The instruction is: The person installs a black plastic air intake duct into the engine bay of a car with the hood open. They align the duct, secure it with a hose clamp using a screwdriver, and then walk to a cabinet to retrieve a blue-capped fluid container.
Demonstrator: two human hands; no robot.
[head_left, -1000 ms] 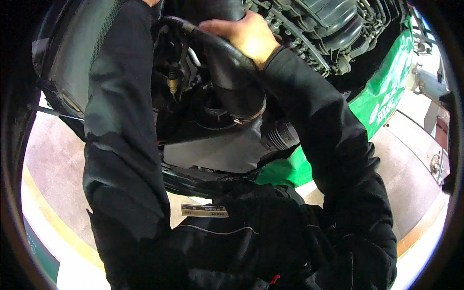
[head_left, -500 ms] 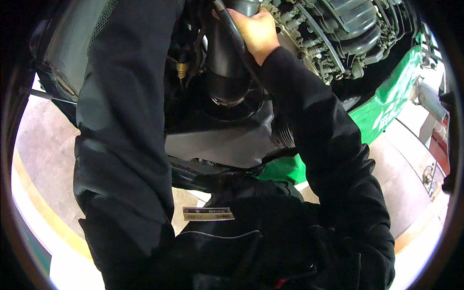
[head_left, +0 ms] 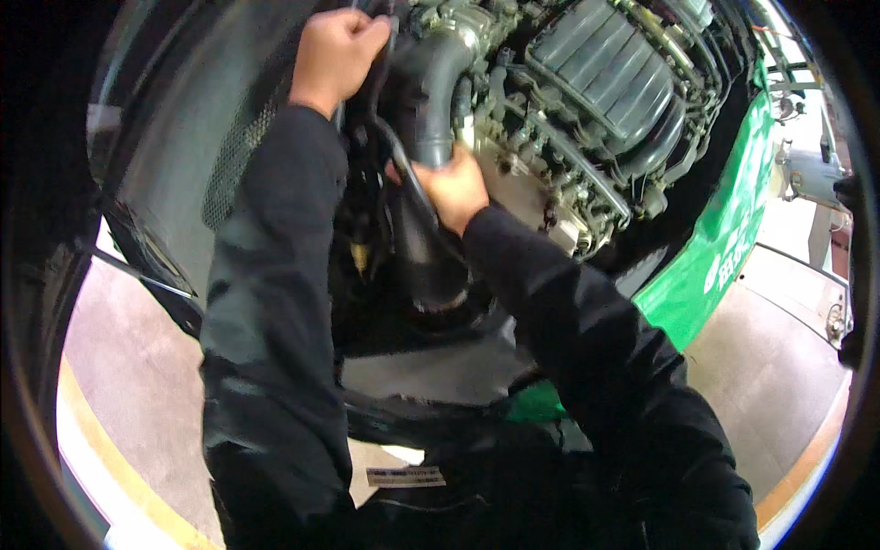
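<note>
- A dark box (head_left: 426, 378) is sitting close by.
- The fat black pipe (head_left: 424, 252) is lying just past the box.
- The right hand (head_left: 451, 191) is grasping this pipe with its fingers.
- The left hand (head_left: 335, 57) is curling its fingers by a thin hose (head_left: 395, 145); I cannot tell if they are holding it.
- The engine (head_left: 600, 73) is sitting farther right.

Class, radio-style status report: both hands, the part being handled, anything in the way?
Right hand around wide black pipe. Left hand curled, upper left, hold unclear. Thin black hose crossing over the pipe beside right hand.
</note>
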